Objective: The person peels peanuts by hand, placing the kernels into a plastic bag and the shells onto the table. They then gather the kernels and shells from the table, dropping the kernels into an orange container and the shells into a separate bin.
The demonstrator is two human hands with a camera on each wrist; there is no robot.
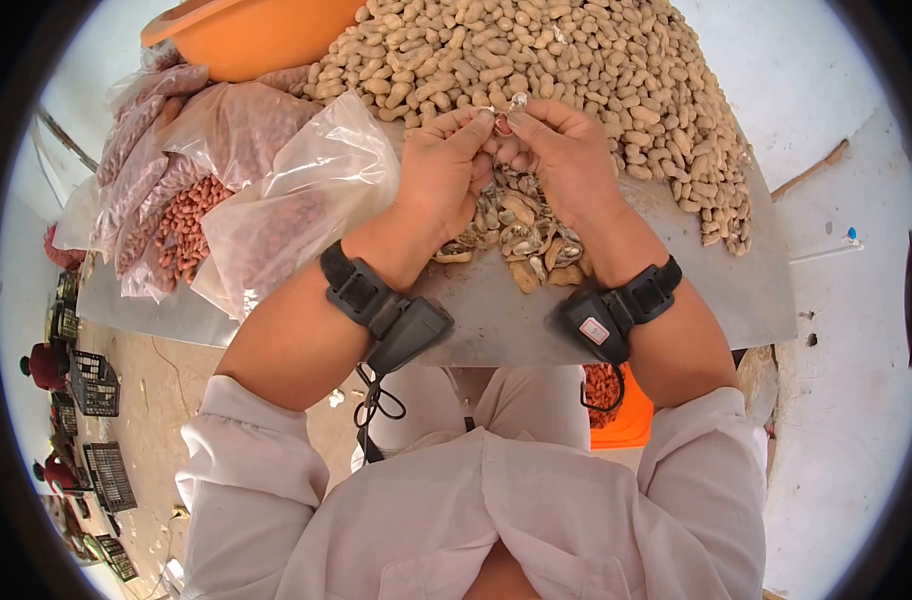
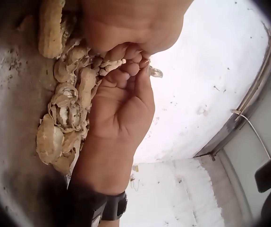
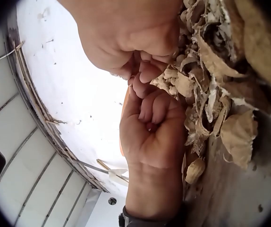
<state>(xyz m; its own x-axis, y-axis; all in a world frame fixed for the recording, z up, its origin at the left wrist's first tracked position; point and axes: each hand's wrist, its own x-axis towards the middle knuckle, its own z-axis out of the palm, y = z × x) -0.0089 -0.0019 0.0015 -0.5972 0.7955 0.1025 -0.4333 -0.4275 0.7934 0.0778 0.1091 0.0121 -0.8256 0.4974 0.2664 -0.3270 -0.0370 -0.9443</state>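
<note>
Thumb tips nearly together, my left hand [image 1: 444, 168] and right hand [image 1: 573, 165] pinch a cracked peanut [image 1: 502, 124] whose reddish kernel shows between them. A pale piece of peanut shell [image 1: 518, 101] sticks out at the right fingertips; the left wrist view shows this shell [image 2: 156, 72] past the thumb. In the right wrist view, a reddish kernel [image 3: 150, 126] peeks out from the curled fingers of the left hand [image 3: 149, 142]. Below both hands lies a heap of broken peanut shells [image 1: 524, 235] on the grey table [image 1: 496, 325].
A large pile of unshelled peanuts [image 1: 536, 55] covers the table's far side. Clear plastic bags [image 1: 316, 190] of red kernels [image 1: 186, 225] lie at left, beside an orange basin [image 1: 256, 40]. An orange container [image 1: 631, 415] with red kernels sits below the table. Black crates [image 1: 111, 475] stand on the floor.
</note>
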